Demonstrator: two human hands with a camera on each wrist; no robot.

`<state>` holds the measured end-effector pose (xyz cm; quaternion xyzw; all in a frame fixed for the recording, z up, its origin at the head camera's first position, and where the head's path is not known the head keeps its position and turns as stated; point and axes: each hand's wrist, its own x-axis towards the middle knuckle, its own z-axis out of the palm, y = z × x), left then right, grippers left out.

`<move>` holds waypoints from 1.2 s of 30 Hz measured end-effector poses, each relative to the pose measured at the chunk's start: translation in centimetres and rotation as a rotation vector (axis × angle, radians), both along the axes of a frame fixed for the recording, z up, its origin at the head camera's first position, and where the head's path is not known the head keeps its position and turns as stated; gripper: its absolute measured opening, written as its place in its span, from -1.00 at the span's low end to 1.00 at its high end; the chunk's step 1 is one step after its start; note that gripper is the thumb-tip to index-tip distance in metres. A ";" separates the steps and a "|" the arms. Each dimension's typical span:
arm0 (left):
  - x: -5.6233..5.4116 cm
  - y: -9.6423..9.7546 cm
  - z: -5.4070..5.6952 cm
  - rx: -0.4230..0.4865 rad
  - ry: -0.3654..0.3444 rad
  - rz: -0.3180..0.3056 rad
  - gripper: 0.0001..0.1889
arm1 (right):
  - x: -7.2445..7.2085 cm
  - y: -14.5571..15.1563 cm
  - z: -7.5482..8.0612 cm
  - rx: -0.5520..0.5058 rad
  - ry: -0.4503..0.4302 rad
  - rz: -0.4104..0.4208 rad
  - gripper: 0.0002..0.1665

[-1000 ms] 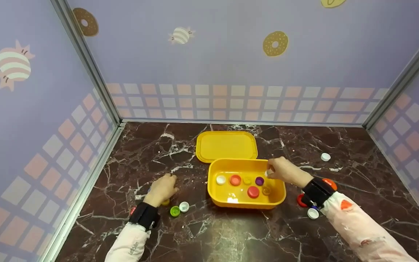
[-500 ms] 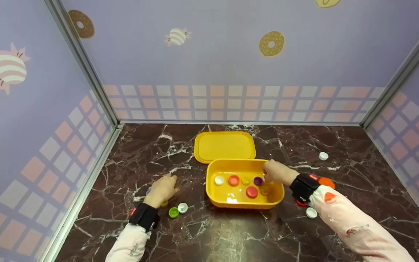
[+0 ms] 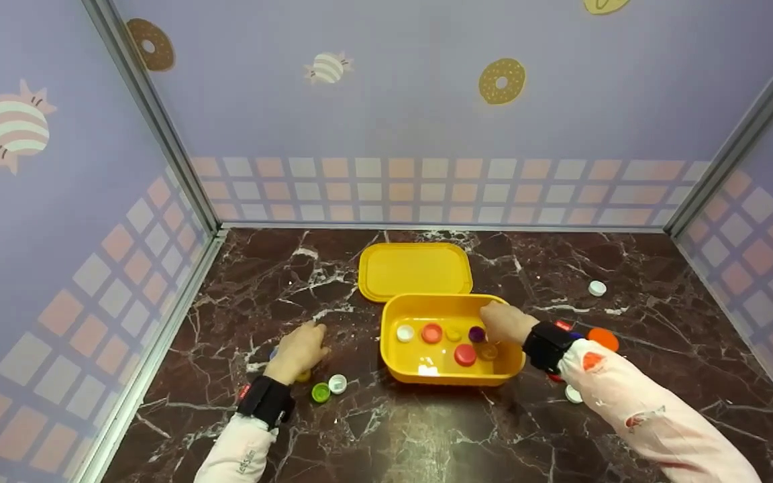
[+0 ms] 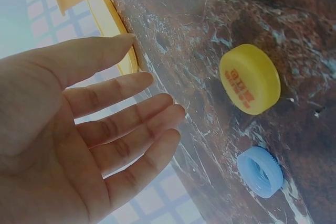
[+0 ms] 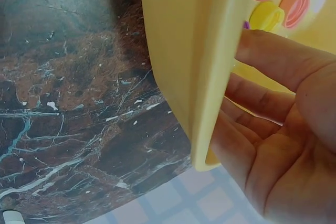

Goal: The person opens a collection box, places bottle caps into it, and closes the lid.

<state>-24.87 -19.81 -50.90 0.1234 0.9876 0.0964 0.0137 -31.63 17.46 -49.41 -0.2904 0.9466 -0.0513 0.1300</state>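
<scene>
Right hand (image 3: 507, 324) moved deeper into yellow box (image 3: 450, 380) | fingers (image 5: 262, 97): cannot tell (partly hidden) | left hand (image 3: 294, 352): released

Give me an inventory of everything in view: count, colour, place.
Marbled table: 1, dark brown, below.
Printed walls: 3, lilac, around the table.
Rectangular plastic box: 1, yellow, centre.
Flat plastic lid: 1, yellow, behind the box.
Round plastic caps: 6 visible; white, coral, yellow, purple, red, amber; in the box.
Left-side caps: 4; green, white, yellow, blue; on the table.
Right-side pieces: 5 visible; two white, one orange, red and blue ones mostly hidden.
Sleeves: 2, pale pink, forearms.
Wristbands: 2, black, wrists.
Left hand: 1, above table left.
Right hand: 1, inside the box; grasp unclear.
</scene>
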 end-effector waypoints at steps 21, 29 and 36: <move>-0.2 -1.5 0.3 -0.009 0.016 0.058 -0.64 | -0.7 6.7 5.6 -0.450 0.210 -0.087 -0.82; -0.6 -2.9 0.9 -0.027 0.015 0.112 -0.69 | -0.2 10.3 3.9 -0.406 0.102 -0.170 -0.87; -0.4 -4.0 0.6 -0.022 -0.030 0.215 -0.59 | 0.5 12.7 1.8 -0.357 0.023 -0.229 -0.89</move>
